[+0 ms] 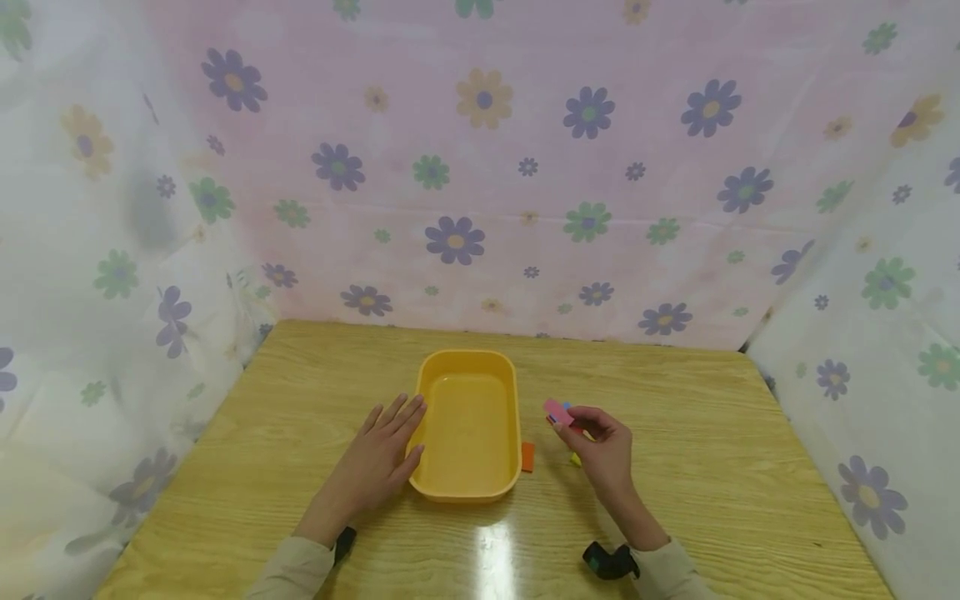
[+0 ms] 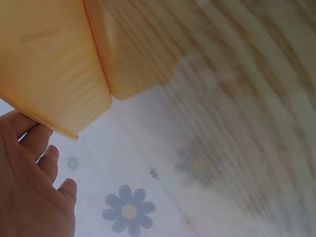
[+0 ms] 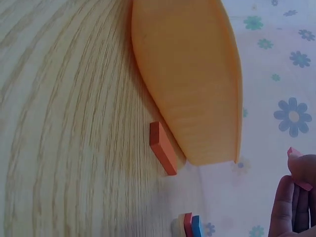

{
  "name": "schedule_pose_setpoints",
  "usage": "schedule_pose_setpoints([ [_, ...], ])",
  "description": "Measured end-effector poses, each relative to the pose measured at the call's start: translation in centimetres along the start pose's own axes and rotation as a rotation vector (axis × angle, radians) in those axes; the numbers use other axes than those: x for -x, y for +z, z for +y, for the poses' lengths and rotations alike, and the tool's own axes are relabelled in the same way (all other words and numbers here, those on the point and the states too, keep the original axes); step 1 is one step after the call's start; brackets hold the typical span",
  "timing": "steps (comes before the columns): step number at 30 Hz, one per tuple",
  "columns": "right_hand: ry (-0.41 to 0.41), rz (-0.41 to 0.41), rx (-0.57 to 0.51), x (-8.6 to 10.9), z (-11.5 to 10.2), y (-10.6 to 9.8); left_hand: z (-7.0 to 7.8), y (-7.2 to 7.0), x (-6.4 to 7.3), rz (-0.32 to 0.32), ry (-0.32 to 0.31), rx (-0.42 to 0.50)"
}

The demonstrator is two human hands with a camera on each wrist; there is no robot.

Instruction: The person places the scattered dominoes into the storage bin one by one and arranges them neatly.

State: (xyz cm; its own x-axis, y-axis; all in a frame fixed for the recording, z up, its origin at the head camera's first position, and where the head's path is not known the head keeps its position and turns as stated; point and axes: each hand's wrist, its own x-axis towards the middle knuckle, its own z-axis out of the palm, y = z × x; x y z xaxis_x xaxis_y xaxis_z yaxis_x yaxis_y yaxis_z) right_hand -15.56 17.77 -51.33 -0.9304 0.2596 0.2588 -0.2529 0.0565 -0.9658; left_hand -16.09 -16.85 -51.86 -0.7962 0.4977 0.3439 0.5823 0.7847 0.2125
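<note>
A yellow plastic basin [image 1: 467, 433] stands on the table with bare floor showing inside it. My left hand [image 1: 381, 457] rests on its left rim with the fingers extended; the left wrist view shows those fingertips touching the basin's edge [image 2: 61, 129]. To the right of the basin, my right hand [image 1: 606, 450] pinches a small pink block [image 1: 558, 412] between thumb and fingers, raised above the table. An orange block [image 1: 528, 457] lies close beside the basin's right wall. Under and behind the right hand, a yellow block [image 1: 576, 459] shows only partly.
In the right wrist view, a red block [image 3: 187, 225] and a blue block [image 3: 197, 226] stand side by side near the basin's far end. Flowered sheets [image 1: 480, 192] enclose the wooden table [image 1: 337, 367] at the back and both sides. Black straps sit at both wrists.
</note>
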Motion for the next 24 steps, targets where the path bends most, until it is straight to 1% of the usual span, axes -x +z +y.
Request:
schedule_pose_setpoints([
  [4, 0.061, -0.004, -0.042, 0.1, 0.1, 0.2, -0.1, 0.0, 0.0, 0.001, 0.001, 0.011],
  [8, 0.098, -0.009, -0.053, 0.3, 0.2, 0.3, -0.1, 0.0, 0.0, 0.006, 0.004, 0.014],
  [11, 0.089, -0.009, -0.061, 0.5, 0.3, 0.5, -0.1, 0.0, 0.1, 0.008, 0.009, 0.011],
  [15, 0.069, -0.025, -0.11, 0.8, 0.3, 0.7, 0.0, 0.0, 0.2, 0.009, 0.008, 0.009],
  [17, 0.079, -0.025, -0.133, 0.9, 0.3, 0.9, 0.0, 0.0, 0.2, 0.008, 0.006, 0.011],
  [24, 0.184, -0.002, -0.186, 1.1, -0.3, 1.8, -0.1, 0.0, 0.1, 0.012, 0.011, 0.003],
])
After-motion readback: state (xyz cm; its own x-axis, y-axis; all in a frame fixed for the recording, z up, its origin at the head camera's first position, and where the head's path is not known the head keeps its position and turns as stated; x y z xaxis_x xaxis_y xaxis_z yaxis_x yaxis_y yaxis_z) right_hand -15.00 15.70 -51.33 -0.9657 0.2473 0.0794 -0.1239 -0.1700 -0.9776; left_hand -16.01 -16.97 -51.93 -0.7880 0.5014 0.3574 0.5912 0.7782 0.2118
